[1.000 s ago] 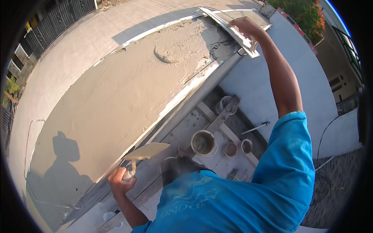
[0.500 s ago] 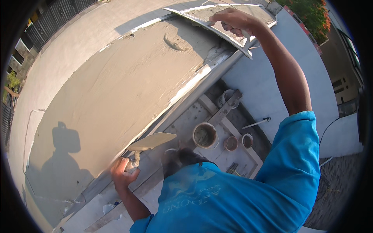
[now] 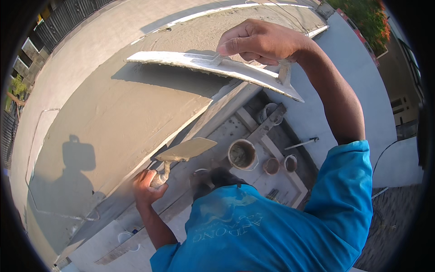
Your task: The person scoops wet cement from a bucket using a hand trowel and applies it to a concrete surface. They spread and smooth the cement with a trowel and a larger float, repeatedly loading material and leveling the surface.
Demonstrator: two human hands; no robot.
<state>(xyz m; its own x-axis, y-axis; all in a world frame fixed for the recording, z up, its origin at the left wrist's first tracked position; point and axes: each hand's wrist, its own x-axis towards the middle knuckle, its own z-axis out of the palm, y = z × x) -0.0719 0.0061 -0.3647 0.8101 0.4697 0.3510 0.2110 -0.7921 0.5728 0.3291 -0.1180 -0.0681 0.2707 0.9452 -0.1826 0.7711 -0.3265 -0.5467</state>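
Right hand is closed over the handle of a long white float board, fingers curled under; the handle is mostly hidden, so I can't judge how tight. Board sits at the upper middle, across a smooth wet grey-beige mortar bed, its right end out past the bed's near edge. Wide dark shadow under the near side suggests that side is off the surface; can't tell if the far side touches.

Left hand is wrapped round the handle of a mortar-smeared, leaf-shaped metal trowel. Blade is beside the bed's near edge, tip pointing right over the lower floor. Round mortar bucket with a pale rim and a small reddish-brown pot stand down there.

Risks, my read:
- Gouge: if the board rolls in the one-handed grip, its long edge could cut a line in the wet bed.
- Lumps: near lower edge looks crusted with mortar; a jolt could shed bits onto the smooth part.
- Lopsided pressure: grip is toward the right end, so the left end could lift or skip.
- Edge damage: overhanging end dipping low could chip the bed's rim.
- Trowel: a wrist twist could nick that rim, or drop mix onto the floor.
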